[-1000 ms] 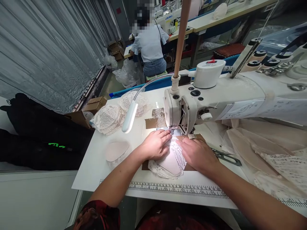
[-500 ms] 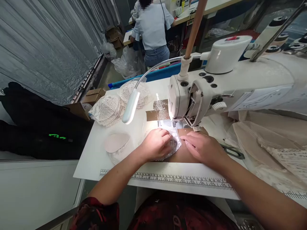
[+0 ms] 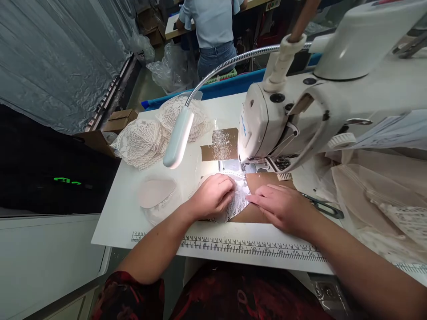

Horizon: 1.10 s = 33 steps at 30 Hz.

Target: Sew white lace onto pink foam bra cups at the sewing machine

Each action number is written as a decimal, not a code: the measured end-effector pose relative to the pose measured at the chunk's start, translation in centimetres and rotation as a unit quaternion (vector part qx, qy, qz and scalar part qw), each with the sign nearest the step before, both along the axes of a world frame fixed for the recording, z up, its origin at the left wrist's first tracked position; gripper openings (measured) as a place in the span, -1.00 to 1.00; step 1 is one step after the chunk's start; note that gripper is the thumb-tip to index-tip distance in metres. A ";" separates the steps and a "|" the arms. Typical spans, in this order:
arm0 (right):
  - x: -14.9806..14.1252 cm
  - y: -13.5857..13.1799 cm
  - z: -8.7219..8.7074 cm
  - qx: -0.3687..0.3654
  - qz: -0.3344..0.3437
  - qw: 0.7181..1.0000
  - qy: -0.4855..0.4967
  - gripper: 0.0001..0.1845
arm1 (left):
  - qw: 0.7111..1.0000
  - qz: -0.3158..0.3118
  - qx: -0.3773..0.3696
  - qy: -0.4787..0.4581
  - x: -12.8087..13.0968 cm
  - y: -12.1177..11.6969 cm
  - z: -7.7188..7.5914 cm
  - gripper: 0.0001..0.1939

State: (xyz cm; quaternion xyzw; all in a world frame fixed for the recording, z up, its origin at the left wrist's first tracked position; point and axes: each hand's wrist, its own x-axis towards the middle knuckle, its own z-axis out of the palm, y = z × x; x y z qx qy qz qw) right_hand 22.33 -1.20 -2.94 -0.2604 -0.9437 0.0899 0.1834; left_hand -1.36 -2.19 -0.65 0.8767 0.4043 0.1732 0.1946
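A white lace piece lies under the lit needle area of the sewing machine, its far edge near the presser foot. My left hand rests on the left part of the lace with curled fingers, gripping it. My right hand is at the lace's right edge, fingertips closed on that edge; its thumb is partly hidden. Beneath lies brown tape covering part of the white table. The needle itself is hard to make out.
Stacked lace cups lie at the back left, beside a lamp head on a bendy neck. A beige pad sits left of my hands. Dark thread snips and beige mesh fabric are at right. A person sits beyond.
My head view has moved closer to the machine. The lace has turned slightly, and more of it shows between my hands. Both hands stay on it.
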 end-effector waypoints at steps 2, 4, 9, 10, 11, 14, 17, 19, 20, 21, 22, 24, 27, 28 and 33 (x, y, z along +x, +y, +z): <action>0.2 -0.1 -0.1 0.009 0.007 1.000 -0.017 -0.71 | 1.000 -0.014 0.001 -0.010 -0.2 -0.1 -0.1 -0.84; 0.4 -0.2 0.0 0.010 0.003 0.999 -0.034 -0.72 | 0.999 -0.031 0.017 0.020 -0.3 -0.2 -0.2 -0.81; 0.4 -0.5 0.3 0.008 0.004 0.999 -0.049 -0.73 | 0.989 -0.061 0.071 0.115 0.1 -0.7 -0.5 -0.68; 0.4 -0.5 0.4 0.008 0.004 0.999 -0.049 -0.73 | 0.987 -0.066 0.076 0.125 0.2 -0.8 -0.5 -0.66; 0.4 -0.5 0.5 0.008 0.005 0.999 -0.048 -0.73 | 0.986 -0.069 0.079 0.132 0.2 -0.9 -0.5 -0.65; 0.3 -0.5 0.8 0.011 0.006 0.999 -0.046 -0.73 | 0.983 -0.070 0.083 0.145 0.3 -1.0 -0.6 -0.63; 0.2 -0.5 1.0 0.015 0.008 0.999 -0.043 -0.73 | 0.982 -0.070 0.089 0.150 0.4 -1.2 -0.5 -0.61; 0.2 -0.5 1.0 0.016 0.005 0.999 -0.041 -0.73 | 0.981 -0.074 0.092 0.152 0.5 -1.2 -0.5 -0.60; 0.2 -0.5 1.0 0.016 0.004 0.999 -0.041 -0.73 | 0.981 -0.076 0.093 0.153 0.5 -1.2 -0.5 -0.60; 0.2 -0.5 1.0 0.016 0.003 0.999 -0.041 -0.72 | 0.981 -0.076 0.094 0.153 0.5 -1.2 -0.5 -0.60; 0.1 -0.5 1.0 0.015 0.003 0.999 -0.040 -0.72 | 0.981 -0.076 0.095 0.153 0.6 -1.2 -0.4 -0.60; 0.1 -0.6 1.1 0.014 0.003 0.999 -0.038 -0.72 | 0.981 -0.074 0.097 0.154 0.7 -1.3 -0.4 -0.60; 0.2 -0.6 1.3 0.004 -0.014 0.999 -0.033 -0.74 | 0.980 -0.073 0.102 0.153 0.8 -1.3 -0.4 -0.61; 0.2 -0.7 1.4 0.000 -0.028 0.999 -0.030 -0.74 | 0.980 -0.073 0.103 0.153 0.8 -1.3 -0.5 -0.62; 0.2 -0.7 1.3 0.006 -0.079 0.997 -0.014 -0.69 | 0.982 -0.068 0.097 0.149 0.9 -1.4 -0.6 -0.61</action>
